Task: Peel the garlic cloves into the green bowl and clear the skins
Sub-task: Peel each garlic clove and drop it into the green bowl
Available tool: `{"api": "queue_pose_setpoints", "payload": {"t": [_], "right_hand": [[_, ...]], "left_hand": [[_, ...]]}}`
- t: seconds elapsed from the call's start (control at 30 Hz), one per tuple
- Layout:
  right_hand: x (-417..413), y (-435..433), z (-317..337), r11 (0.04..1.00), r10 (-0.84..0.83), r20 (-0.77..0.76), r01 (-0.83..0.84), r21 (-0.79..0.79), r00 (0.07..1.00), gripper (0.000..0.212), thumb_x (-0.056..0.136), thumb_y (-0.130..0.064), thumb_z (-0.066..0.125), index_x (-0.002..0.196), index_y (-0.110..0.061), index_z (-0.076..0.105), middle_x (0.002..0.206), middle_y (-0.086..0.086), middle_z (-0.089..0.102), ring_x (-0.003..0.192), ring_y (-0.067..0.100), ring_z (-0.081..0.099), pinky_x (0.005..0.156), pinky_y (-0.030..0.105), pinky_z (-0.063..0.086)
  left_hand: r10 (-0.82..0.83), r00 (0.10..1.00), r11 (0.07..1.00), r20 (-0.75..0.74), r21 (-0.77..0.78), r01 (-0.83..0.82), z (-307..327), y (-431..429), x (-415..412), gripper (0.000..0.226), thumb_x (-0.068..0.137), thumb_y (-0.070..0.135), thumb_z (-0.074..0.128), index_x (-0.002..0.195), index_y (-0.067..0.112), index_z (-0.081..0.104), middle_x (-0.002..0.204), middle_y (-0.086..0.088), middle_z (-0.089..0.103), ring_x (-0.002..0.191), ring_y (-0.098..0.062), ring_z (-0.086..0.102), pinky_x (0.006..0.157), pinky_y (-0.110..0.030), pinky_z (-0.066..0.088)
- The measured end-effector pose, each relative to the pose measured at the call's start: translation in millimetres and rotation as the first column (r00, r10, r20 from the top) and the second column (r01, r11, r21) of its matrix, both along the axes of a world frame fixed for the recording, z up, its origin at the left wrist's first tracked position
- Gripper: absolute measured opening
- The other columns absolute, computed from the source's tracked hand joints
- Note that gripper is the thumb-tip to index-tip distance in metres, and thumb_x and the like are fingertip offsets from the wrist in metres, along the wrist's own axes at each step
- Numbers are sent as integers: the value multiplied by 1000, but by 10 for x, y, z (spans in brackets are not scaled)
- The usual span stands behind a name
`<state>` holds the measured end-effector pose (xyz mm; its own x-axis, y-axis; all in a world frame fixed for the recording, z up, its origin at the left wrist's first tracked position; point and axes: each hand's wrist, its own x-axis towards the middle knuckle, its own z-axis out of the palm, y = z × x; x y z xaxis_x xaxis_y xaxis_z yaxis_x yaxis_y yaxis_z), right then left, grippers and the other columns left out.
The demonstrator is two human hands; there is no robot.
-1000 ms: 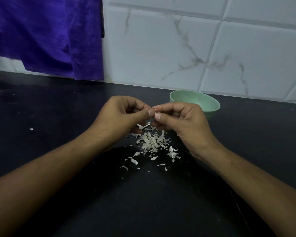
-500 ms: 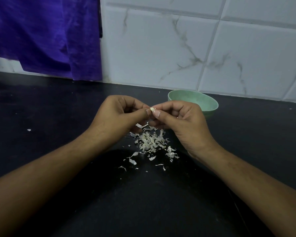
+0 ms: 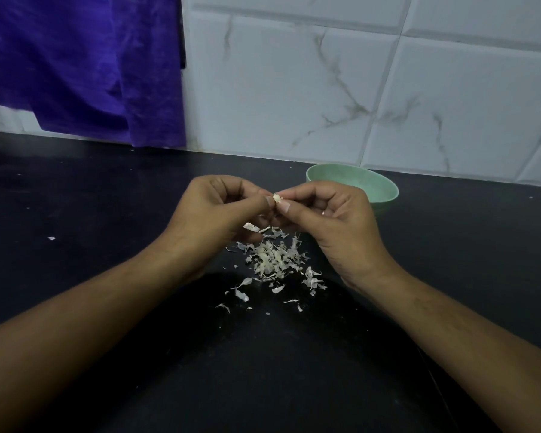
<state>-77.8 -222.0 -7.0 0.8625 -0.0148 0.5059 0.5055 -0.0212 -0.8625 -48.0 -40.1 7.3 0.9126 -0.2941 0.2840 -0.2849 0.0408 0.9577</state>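
A small pale garlic clove [image 3: 276, 198] is held in the air between the two hands, above the desk [image 3: 107, 214] and in front of the bowl. The left hand [image 3: 213, 210] and the right hand [image 3: 328, 220] meet at it. The thumb and fingers [image 3: 297, 192] of each hand are curled in and pinched on the clove from opposite sides, so only a pale sliver shows between the thumbnails. The other fingers of both hands are folded towards the palms.

Directly below the hands, a loose heap of dry white skins [image 3: 275, 260] lies on the dark desk. It is thickest in the middle, and single flakes are scattered towards the near edge. A couple of larger pieces sit just under the left hand's knuckles.

The green bowl [image 3: 366, 185] stands upright on the desk just behind the right hand, near the foot of the wall. The hand covers its near side and its bottom cannot be seen.

One stray flake [image 3: 51, 238] lies well apart on the desk to the left. Both bare forearms reach in from the lower corners. Behind the desk rises a white marbled tile wall [image 3: 294, 89], with a purple cloth [image 3: 82, 67] hanging over its left part down to just above the desk.
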Motion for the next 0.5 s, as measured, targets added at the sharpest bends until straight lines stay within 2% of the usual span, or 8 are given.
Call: {"api": "queue_pose_setpoints", "payload": {"t": [0.23, 0.5], "right_hand": [[-2, -15, 22, 1000, 7, -10, -7, 21, 1000, 12, 93, 4, 69, 104, 7, 73, 90, 17, 78, 83, 23, 75, 76, 30, 60], [-9, 1, 4, 1000, 9, -20, -9, 0, 1000, 10, 92, 3, 71, 102, 3, 74, 92, 21, 77, 85, 29, 76, 83, 41, 62]], "left_hand": [[-24, 999, 1000, 36, 21, 23, 25, 24, -17, 9, 94, 11, 74, 87, 5, 77, 81, -16, 74, 74, -17, 67, 64, -35, 62], [15, 1000, 1000, 8, -12, -14, 33, -16, -30, 11, 91, 2, 72, 81, -3, 74, 68, -10, 69, 66, -15, 65, 59, -30, 60]]}}
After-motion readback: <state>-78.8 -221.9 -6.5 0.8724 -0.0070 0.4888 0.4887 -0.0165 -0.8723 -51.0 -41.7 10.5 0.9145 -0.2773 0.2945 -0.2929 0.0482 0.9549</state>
